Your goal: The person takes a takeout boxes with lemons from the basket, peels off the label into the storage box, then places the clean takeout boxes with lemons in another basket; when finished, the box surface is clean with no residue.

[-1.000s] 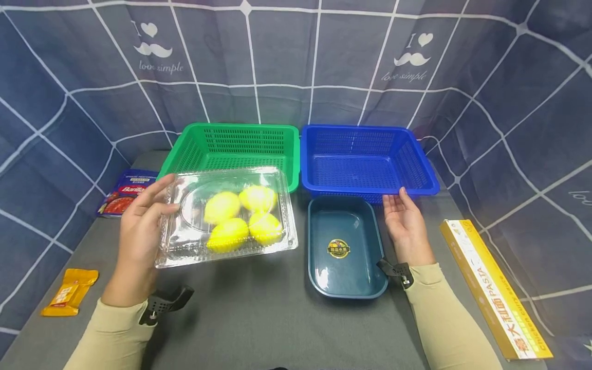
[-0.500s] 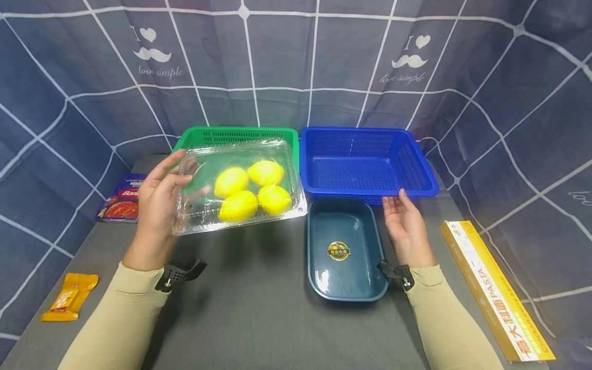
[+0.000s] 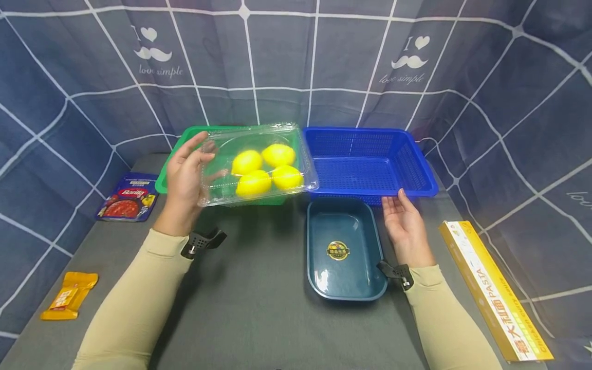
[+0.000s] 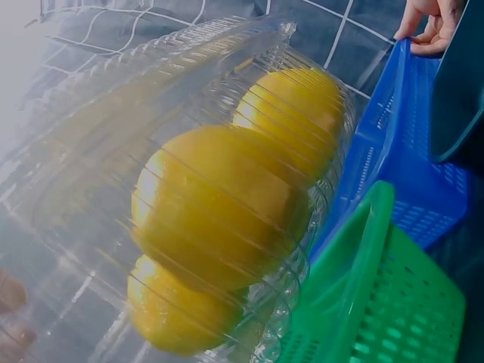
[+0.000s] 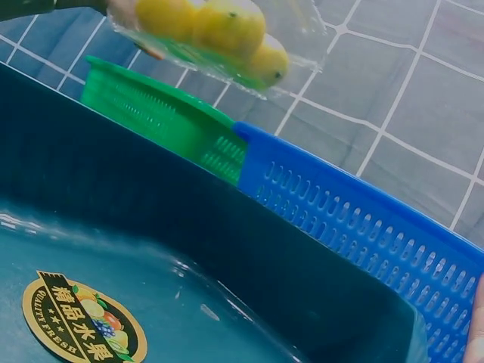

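Note:
My left hand [image 3: 182, 177] grips the left end of a clear plastic clamshell box [image 3: 226, 141], thumb on top and fingers partly seen through the plastic. Several yellow lemons [image 3: 253, 183] lie inside, bunched toward its right half. The box is held up over the green basket [image 3: 162, 182], tilted a little; in the right wrist view the lemons [image 5: 227, 26] appear above that basket's rim. At the front rim of the blue basket [image 3: 356, 172], my right hand [image 3: 407, 226] pinches the edge, thumb over it and fingers against the outer wall.
A dark teal tray [image 3: 342, 277] with a fruit sticker stands before the blue basket, left of my right wrist. A yellow pasta box [image 3: 497, 290] lies far right. On the left are a blue Barilla pouch [image 3: 127, 198] and an orange packet [image 3: 69, 297].
My left hand has carried the lemon box away from me and rightward, from in front of the green basket to over it. The right hand has stayed at the blue basket's rim.

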A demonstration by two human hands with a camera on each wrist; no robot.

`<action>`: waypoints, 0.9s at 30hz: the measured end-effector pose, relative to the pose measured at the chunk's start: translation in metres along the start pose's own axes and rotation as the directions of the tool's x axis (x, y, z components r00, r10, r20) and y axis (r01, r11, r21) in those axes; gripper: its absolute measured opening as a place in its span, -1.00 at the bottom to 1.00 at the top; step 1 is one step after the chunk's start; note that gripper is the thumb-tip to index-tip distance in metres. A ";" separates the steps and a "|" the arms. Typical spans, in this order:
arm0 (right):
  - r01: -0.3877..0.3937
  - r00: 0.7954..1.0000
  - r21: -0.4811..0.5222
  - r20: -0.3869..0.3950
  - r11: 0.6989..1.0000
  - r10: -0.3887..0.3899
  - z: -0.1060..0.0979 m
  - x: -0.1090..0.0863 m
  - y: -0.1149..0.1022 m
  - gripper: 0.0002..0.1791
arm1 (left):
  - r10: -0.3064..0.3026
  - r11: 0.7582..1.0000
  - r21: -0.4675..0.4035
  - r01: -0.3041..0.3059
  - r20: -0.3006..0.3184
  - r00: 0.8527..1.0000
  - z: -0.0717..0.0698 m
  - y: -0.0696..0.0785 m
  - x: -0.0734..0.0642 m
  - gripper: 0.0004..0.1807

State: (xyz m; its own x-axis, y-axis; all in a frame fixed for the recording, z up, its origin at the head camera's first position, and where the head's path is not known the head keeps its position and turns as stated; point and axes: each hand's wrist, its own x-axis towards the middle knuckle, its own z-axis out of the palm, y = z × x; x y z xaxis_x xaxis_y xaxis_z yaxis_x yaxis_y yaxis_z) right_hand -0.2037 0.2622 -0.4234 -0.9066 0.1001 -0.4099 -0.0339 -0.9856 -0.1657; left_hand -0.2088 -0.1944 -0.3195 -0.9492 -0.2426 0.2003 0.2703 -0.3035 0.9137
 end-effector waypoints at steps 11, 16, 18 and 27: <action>0.012 1.000 -0.002 0.008 1.000 -0.012 0.000 -0.002 -0.001 -0.73 | -0.019 1.000 0.015 0.019 0.000 1.000 0.029 -0.022 0.025 -0.44; 0.007 1.000 -0.003 0.021 1.000 -0.007 -0.002 0.000 -0.001 -0.75 | -0.029 0.999 0.029 0.029 -0.006 1.000 0.048 -0.029 0.032 -0.45; 0.009 1.000 0.001 0.026 1.000 -0.009 -0.002 0.001 -0.001 -0.76 | -0.028 0.999 0.031 0.028 0.007 1.000 0.057 -0.033 0.034 -0.45; -0.001 1.000 -0.008 0.023 1.000 0.001 -0.003 0.001 -0.002 -0.72 | -0.031 0.999 0.021 0.031 0.015 0.999 0.098 -0.049 0.042 -0.49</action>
State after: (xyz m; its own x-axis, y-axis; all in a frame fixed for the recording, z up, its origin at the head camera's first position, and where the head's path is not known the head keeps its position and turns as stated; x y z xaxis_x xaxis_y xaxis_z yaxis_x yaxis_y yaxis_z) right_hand -0.2037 0.2644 -0.4264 -0.9159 0.0959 -0.3898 -0.0298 -0.9846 -0.1722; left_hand -0.2777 -0.0994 -0.3211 -0.9595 -0.2189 0.1770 0.2374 -0.2912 0.9267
